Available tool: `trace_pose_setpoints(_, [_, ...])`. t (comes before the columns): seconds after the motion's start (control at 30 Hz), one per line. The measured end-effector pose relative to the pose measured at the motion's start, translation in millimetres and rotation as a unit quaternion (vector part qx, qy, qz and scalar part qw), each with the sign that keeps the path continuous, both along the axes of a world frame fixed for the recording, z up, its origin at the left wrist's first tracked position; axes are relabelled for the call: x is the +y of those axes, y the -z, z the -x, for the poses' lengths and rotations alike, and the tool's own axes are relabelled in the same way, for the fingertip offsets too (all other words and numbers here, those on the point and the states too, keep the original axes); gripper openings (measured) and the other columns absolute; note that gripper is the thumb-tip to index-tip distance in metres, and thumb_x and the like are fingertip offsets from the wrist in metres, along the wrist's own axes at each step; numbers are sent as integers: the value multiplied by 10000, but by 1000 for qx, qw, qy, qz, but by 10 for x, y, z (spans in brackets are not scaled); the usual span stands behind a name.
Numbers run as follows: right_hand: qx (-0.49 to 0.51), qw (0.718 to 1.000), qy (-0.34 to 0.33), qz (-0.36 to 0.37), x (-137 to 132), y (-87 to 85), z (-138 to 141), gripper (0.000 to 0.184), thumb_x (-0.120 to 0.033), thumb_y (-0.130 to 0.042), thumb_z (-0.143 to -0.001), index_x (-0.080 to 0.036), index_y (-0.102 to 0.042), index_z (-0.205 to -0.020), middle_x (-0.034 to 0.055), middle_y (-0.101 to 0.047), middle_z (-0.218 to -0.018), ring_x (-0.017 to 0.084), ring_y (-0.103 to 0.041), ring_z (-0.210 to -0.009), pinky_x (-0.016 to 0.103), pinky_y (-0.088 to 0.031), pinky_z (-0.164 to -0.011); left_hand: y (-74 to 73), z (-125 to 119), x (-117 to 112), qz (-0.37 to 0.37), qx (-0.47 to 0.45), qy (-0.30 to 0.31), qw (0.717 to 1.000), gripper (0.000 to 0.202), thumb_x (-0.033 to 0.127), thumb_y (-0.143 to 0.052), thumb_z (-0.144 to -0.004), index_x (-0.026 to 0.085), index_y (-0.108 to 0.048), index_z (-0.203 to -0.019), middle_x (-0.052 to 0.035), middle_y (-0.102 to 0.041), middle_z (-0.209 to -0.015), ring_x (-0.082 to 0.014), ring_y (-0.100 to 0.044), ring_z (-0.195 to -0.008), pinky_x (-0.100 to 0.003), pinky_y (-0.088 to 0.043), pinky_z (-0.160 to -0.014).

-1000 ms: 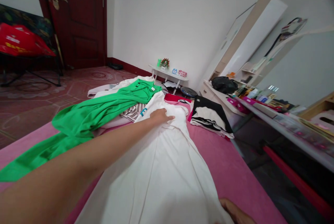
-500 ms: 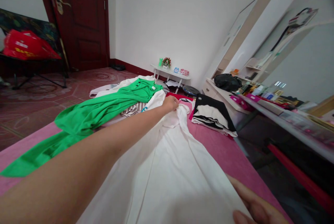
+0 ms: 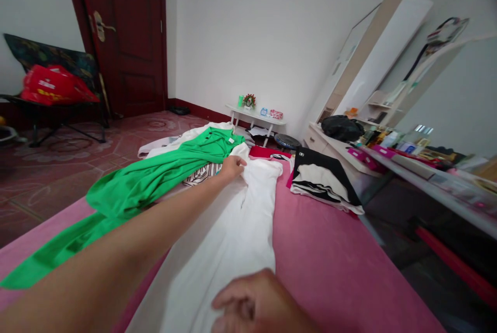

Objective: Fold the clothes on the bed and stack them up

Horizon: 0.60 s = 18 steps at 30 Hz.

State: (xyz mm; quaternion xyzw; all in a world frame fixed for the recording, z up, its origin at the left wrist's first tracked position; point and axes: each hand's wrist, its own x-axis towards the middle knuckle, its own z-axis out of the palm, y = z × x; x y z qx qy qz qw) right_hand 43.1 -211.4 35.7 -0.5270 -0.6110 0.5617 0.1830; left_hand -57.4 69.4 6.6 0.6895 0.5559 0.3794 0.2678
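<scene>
Grasping smooth white garment (image 3: 240, 229), left hand (image 3: 232, 167) at far end, right hand (image 3: 256, 304) clenched on hem

Two hands showed: one left hand (image 3: 232, 166) and one right hand (image 3: 252, 304). On the one bed (image 3: 330, 260) lay five garments: one white shirt (image 3: 236, 229), one green top (image 3: 155, 177), one striped top (image 3: 200, 172), one red piece (image 3: 264, 151) and one black-and-white piece (image 3: 322, 177). Beyond stood one door (image 3: 128, 38), one chair (image 3: 46, 58) bearing one red bag (image 3: 50, 84), one small table (image 3: 256, 114) and one black bag (image 3: 341, 127).
</scene>
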Motion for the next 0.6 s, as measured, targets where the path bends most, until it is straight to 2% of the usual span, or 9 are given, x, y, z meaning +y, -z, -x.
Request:
trace_pose_setpoints(0.07, [-3, 990, 106, -93, 379, 36, -181, 260, -361, -636, -719, -151, -712, -854, -7, -611, -625, 93, -529, -500, 177, -375, -426, 137, 9, -84, -5, -2, 4, 1000, 303, 82, -588, -685, 149, -719, -951, 10, -623, -670, -135, -588, -662, -234, -490, -658])
trace_pose_setpoints(0.13, [3, 961, 211, -176, 838, 92, -450, 245, -344, -594, -724, -140, -660, -844, -9, -595, -618, 83, -494, -450, 182, -356, -400, 251, -20, -161, -13, -8, 13, 1000, 349, 74, -568, -689, 170, -719, -989, 13, -629, -664, -135, -584, -646, -238, -489, -667])
trace_pose_setpoints(0.2, [4, 930, 292, -221, 1320, 184, -772, 271, -338, -582, -695, -147, -617, -884, -10, -584, -596, 109, -507, -452, 210, -403, -408, 328, -61, -227, -25, -17, 23, 999, 385, 64, -533, -711, 179, -712, -1032, 8, -649, -685, -137, -587, -645, -244, -490, -688])
trace_pose_setpoints(0.27, [-24, 896, 360, -257, 1762, 299, -1085, 291, -288, -568, -640, -158, -596, -899, 20, -623, -685, 138, -553, -491, 247, -453, -426, 361, -90, -285, -42, -27, 38, 998, 415, 46, -497, -724, 188, -707, -1052, -5, -688, -791, -142, -608, -712, -245, -489, -735])
trace_pose_setpoints(0.37, [-69, 857, 400, -318, 2261, 463, -1403, 385, -208, -584, -559, -151, -589, -940, 88, -657, -923, 171, -617, -652, 274, -506, -531, 339, -91, -367, -80, -31, 73, 994, 426, 24, -478, -709, 229, -727, -988, 4, -701, -963, -156, -616, -879, -243, -471, -826])
trace_pose_setpoints(0.43, [-76, 851, 401, -331, 2480, 548, -1479, 445, -190, -606, -541, -150, -594, -984, 100, -657, -987, 186, -629, -731, 281, -515, -590, 300, -74, -418, -116, -11, 109, 987, 431, 5, -470, -676, 248, -742, -906, 10, -707, -944, -177, -607, -922, -266, -463, -857])
trace_pose_setpoints(0.53, [-65, 847, 399, -346, 2684, 640, -1461, 422, -255, -629, -591, -168, -615, -1004, 79, -675, -969, 192, -631, -757, 282, -514, -611, 254, -60, -471, -158, 28, 153, 975, 431, -4, -470, -635, 245, -744, -855, -8, -706, -860, -199, -609, -889, -298, -467, -856])
trace_pose_setpoints(0.6, [-47, 844, 402, -352, 2767, 674, -1421, 335, -319, -615, -641, -168, -641, -939, 68, -685, -885, 195, -625, -740, 273, -501, -587, 251, -72, -480, -160, 34, 156, 974, 365, 57, -510, -679, 236, -737, -902, -25, -699, -887, -203, -620, -864, -303, -481, -838])
